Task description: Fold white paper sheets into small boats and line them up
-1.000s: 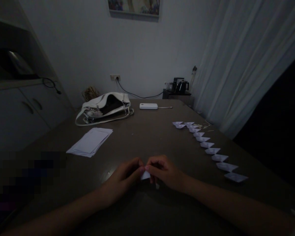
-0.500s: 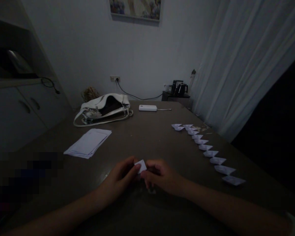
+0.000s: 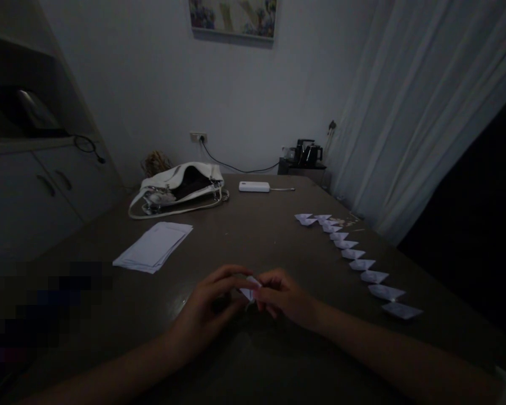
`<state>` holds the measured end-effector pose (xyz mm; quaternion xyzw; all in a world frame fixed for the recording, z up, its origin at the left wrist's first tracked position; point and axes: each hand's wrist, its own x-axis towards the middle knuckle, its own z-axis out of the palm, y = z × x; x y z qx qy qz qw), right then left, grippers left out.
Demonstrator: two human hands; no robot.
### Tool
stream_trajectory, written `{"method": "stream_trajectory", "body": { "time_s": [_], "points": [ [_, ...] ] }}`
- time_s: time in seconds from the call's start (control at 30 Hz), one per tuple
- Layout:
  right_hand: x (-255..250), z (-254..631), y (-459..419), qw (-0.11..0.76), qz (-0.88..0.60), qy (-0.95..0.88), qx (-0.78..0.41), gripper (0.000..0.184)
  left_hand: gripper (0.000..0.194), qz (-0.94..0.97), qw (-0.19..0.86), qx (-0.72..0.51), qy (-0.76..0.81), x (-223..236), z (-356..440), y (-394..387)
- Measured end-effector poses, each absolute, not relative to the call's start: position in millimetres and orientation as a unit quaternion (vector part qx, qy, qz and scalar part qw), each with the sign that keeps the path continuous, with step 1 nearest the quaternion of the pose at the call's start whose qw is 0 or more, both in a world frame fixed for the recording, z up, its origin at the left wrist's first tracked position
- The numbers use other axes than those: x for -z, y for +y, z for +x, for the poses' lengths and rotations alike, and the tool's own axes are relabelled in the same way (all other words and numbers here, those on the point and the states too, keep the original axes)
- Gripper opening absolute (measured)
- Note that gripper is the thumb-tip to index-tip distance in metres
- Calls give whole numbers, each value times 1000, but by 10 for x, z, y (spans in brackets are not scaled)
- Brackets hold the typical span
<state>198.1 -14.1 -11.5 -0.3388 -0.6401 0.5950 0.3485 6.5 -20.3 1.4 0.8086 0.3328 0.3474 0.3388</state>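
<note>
Both my hands meet over the near middle of the dark table (image 3: 253,242). My left hand (image 3: 213,306) and my right hand (image 3: 284,298) pinch a small folded white paper piece (image 3: 248,289) between their fingertips, just above the tabletop. Most of the paper is hidden by my fingers. To the right, a curved row of several folded white paper boats (image 3: 360,263) lies on the table. A stack of white paper sheets (image 3: 154,246) rests to the left of my hands.
A white handbag (image 3: 179,188) and a white power bank (image 3: 254,186) with a cable lie at the far side of the table. Cabinets stand at the left, a curtain (image 3: 409,118) hangs at the right, and a kettle (image 3: 307,152) sits on a low stand behind.
The paper piece, held up and visible between my fingers half a second ago, now sits lower and more covered. My left fingers have spread over it.
</note>
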Motion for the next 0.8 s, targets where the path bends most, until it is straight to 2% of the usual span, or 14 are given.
{"method": "stream_trajectory", "body": {
  "time_s": [0.2,0.37,0.6,0.8],
  "points": [
    [154,1976,-151,377,-329,-656,-564,37,22,753,392,-370,376,-23,82,-174],
    [121,1943,-199,440,-376,-654,-488,25,30,723,440,-320,425,-28,115,-163],
    [77,1937,-208,417,-415,-692,-418,14,26,721,462,-316,409,-47,131,-184],
    [92,1936,-210,410,-419,-703,-402,9,25,748,425,-295,415,-21,113,-183]
  ]
}}
